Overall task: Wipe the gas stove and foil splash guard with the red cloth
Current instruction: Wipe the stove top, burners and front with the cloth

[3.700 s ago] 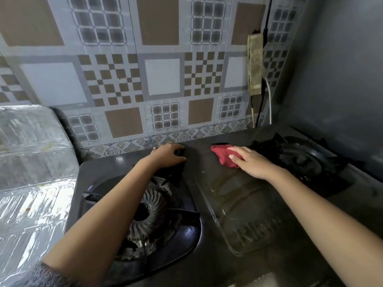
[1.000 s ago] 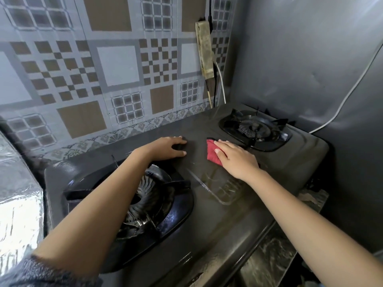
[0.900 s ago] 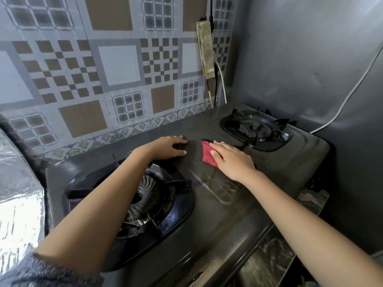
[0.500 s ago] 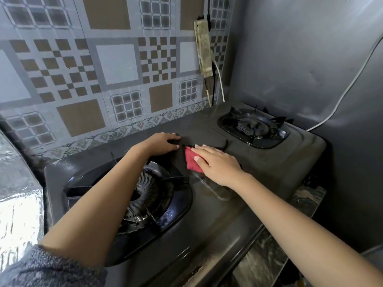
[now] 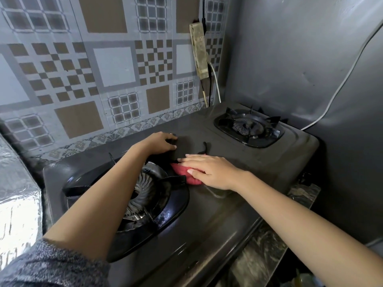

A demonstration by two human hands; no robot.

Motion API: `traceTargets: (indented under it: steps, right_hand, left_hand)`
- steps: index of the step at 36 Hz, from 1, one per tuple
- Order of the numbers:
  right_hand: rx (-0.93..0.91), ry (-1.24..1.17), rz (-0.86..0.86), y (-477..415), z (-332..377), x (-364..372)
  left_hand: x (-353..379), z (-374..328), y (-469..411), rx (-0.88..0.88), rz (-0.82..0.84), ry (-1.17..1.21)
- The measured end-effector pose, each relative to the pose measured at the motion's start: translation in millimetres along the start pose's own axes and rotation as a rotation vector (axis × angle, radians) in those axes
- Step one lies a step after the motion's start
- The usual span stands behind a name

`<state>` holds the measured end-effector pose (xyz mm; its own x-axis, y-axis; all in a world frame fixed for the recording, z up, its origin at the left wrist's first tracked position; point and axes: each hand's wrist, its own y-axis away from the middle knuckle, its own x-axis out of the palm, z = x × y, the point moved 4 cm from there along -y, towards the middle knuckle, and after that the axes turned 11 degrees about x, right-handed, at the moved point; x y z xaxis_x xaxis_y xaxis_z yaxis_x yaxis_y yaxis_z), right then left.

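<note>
The dark two-burner gas stove [image 5: 232,206] fills the middle of the view. My right hand [image 5: 209,170] lies flat on the red cloth [image 5: 183,172] and presses it onto the stove top beside the left burner [image 5: 145,193]. Only the cloth's left part shows from under the fingers. My left hand [image 5: 159,142] rests on the stove's back edge behind the left burner, fingers bent down on the surface, holding nothing. A piece of the foil splash guard [image 5: 16,199] stands at the far left edge.
The right burner [image 5: 247,126] sits at the stove's far right. A patterned tiled wall [image 5: 112,65] rises behind, with a dirty power strip [image 5: 200,50] and cables hanging on it. A grey wall with a white cable [image 5: 339,85] stands close on the right.
My right hand has slid the red cloth leftward and toward me across the stove's middle, up to the left burner's rim. My left hand stays on the back edge.
</note>
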<state>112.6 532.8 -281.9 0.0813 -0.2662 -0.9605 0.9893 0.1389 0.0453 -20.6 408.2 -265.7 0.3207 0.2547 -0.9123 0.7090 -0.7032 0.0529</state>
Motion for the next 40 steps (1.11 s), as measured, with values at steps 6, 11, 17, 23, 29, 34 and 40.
traceTargets:
  steps: [6,11,17,23,29,34,40]
  right_hand:
    - [-0.069,-0.078,0.030,26,-20,-7]
    - [0.004,-0.087,-0.031,34,-63,-16]
    - [0.226,-0.092,-0.052,22,-103,-32]
    - [0.504,-0.079,-0.141,39,-126,-36]
    - [0.731,-0.084,-0.282,70,-117,-29]
    - [0.781,-0.082,-0.306,76,-94,-22]
    - [0.627,-0.044,-0.245,69,-54,-13]
  left_hand:
    - [-1,-14,-10,-0.041,-0.024,-0.069]
    - [8,-34,-19,-0.014,-0.010,-0.103]
    - [23,-62,-27,0.051,0.041,-0.111]
    - [28,-75,-19,0.094,0.075,-0.105]
    - [32,-76,-7,0.113,0.075,-0.064]
    - [32,-75,2,0.123,0.079,-0.046]
    - [33,-72,8,0.115,0.037,-0.020]
